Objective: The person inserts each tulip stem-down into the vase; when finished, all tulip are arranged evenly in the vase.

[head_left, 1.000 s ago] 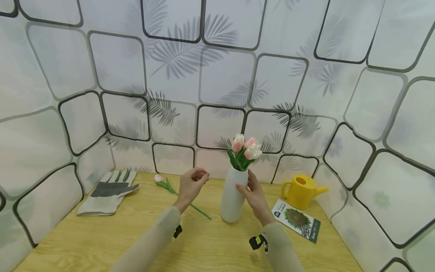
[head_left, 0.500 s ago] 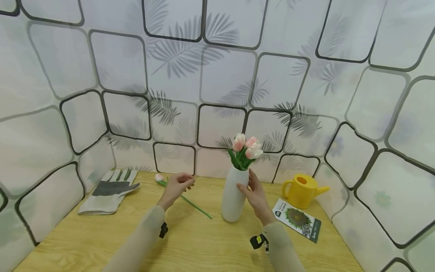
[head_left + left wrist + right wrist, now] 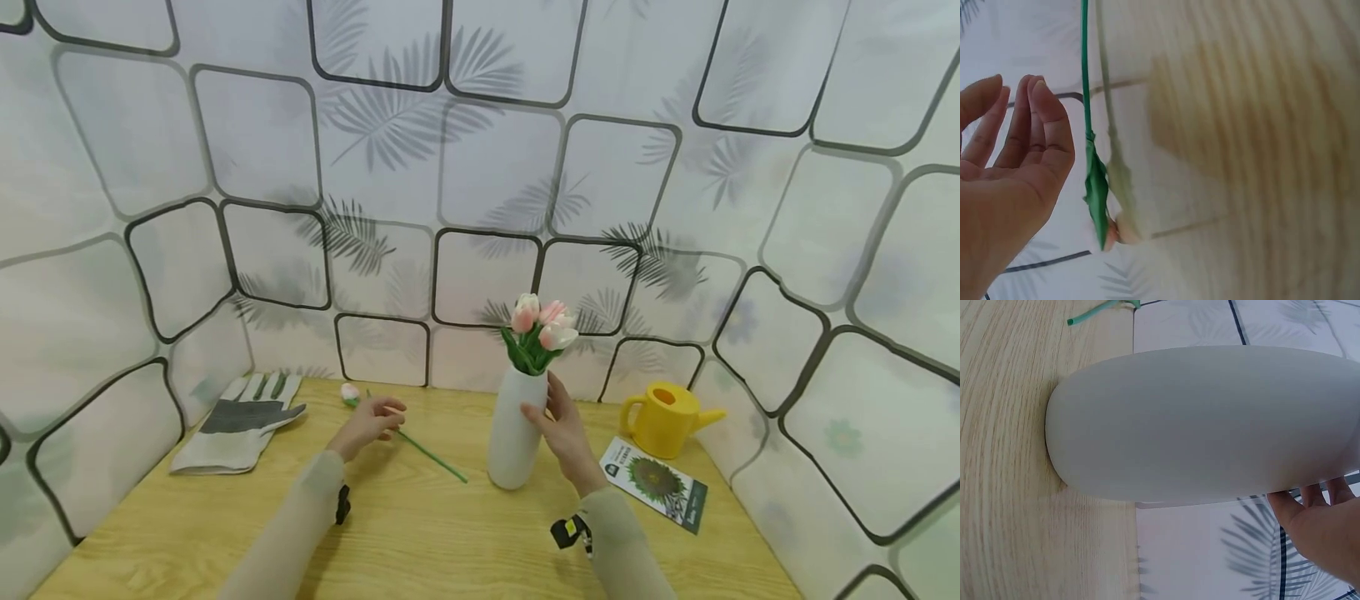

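Observation:
My right hand (image 3: pixel 564 429) grips the side of a tall white vase (image 3: pixel 513 429), thumb in front and fingers behind it. The vase stands upright on the table, holding several pink and white tulips (image 3: pixel 525 315). In the right wrist view the vase (image 3: pixel 1197 425) covers most of the picture. A single loose tulip (image 3: pixel 349 392) lies to the left. Above its stem hovers my left hand (image 3: pixel 367 427), fingers loosely bent and holding nothing. The left wrist view shows that hand (image 3: pixel 1019 159) close beside the green stem and leaves (image 3: pixel 1096 184).
White and grey garden gloves (image 3: pixel 238 425) lie at the left. On the right stand a yellow watering can (image 3: pixel 663 421) and, in front of it, a seed packet (image 3: pixel 652 486) with a flower picture. A patterned curtain (image 3: pixel 382 275) borders the wooden table (image 3: pixel 450 550) behind and at the sides.
My left hand has moved left and slightly down, away from the vase and over the loose tulip. My right hand has stayed on the vase.

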Available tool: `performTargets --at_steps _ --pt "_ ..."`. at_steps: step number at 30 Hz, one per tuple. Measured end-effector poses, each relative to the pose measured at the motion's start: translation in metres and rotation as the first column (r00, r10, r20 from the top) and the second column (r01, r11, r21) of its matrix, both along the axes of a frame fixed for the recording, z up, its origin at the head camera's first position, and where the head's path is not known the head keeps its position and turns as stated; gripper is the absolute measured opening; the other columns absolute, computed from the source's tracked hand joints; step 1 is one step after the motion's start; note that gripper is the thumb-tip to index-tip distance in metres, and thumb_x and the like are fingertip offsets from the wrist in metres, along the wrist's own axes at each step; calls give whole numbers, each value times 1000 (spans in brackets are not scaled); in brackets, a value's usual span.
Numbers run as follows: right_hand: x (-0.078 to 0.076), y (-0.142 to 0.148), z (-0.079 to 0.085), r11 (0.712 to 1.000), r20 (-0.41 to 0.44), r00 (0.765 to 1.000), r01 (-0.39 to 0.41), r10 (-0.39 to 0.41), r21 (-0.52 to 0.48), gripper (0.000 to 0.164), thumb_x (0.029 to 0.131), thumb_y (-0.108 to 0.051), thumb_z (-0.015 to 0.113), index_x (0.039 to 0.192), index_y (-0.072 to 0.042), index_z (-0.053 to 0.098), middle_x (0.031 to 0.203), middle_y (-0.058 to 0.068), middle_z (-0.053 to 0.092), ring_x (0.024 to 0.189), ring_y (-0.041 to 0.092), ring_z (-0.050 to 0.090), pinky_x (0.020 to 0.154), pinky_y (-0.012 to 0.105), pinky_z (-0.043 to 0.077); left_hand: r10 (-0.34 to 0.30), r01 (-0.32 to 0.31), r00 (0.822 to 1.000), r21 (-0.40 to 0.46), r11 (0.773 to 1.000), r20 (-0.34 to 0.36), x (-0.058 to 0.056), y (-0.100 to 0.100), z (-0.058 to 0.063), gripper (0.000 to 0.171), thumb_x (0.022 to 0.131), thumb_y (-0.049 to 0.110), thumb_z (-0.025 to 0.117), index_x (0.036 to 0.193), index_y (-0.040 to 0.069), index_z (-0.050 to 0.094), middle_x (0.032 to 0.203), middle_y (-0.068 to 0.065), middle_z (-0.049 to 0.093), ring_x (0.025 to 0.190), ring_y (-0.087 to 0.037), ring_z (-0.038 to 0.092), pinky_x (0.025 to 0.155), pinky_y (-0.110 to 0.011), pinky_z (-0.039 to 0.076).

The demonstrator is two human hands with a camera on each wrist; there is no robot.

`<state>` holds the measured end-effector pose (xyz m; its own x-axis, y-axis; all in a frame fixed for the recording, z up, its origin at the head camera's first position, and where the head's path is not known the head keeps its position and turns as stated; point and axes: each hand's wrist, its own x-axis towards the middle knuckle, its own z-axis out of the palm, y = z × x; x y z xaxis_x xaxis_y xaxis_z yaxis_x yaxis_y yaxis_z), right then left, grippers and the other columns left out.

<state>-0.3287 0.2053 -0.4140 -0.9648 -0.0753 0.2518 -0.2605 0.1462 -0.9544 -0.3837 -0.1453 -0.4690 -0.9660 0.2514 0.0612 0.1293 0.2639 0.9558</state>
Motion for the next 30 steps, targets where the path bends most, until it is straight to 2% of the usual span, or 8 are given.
performTargets --at_steps 6,9,12,15,18,24,30 --pt "1 0 0 1000 -9 1000 15 -15 2 79 93 -26 69 157 -21 22 157 14 32 143 37 33 116 59 29 28 -28 999 -4 1000 34 -6 -7 -10 32 99 1 53 129 -11 51 113 -28 60 94 -31 64 77 -40 59" --pt "0 0 0 1000 -14 1000 3 -3 4 78 94 -26 68 157 -22 22 157 13 31 143 37 33 116 59 29 51 -52 996 10 999 77 -7 -10 -13 34 98 -3 51 130 -14 48 104 -27 61 87 -27 64 74 -37 60" --pt "0 0 -1 1000 -12 1000 -15 15 -2 78 94 -26 68 157 -24 21 158 12 30 144 36 32 117 59 29 82 -84 988 14 996 129 -8 -12 -14 37 98 -5 47 133 -15 45 98 -24 60 81 -22 62 73 -34 61" --pt "0 0 -2 1000 -22 1000 -16 16 0 78 94 -28 67 157 -24 21 159 12 29 145 36 31 117 59 28 126 -135 974 34 990 189 -11 -14 -15 39 98 -6 44 136 -14 44 100 -21 56 78 -18 62 71 -32 62" --pt "1 0 -1 1000 -30 999 -13 13 -1 78 95 -28 67 157 -23 21 158 12 29 144 36 31 117 59 27 142 -154 965 37 987 222 -17 -16 -17 43 96 -9 40 139 -12 42 99 -18 54 73 -15 63 69 -31 62" --pt "2 -1 1 1000 -14 1000 -8 8 -8 77 95 -25 67 157 -22 21 158 12 30 144 36 32 117 59 27 120 -123 966 -1 992 230 -25 -16 -21 49 94 -13 33 143 -12 35 79 -9 52 63 -12 57 61 -29 60" --pt "3 0 6 1000 13 1000 -11 11 -6 77 96 -19 65 158 -17 19 159 16 28 144 38 31 116 60 29 118 -102 972 -85 991 205 -23 -14 -22 51 91 -10 33 142 -12 37 63 -3 47 53 -12 54 56 -28 58"
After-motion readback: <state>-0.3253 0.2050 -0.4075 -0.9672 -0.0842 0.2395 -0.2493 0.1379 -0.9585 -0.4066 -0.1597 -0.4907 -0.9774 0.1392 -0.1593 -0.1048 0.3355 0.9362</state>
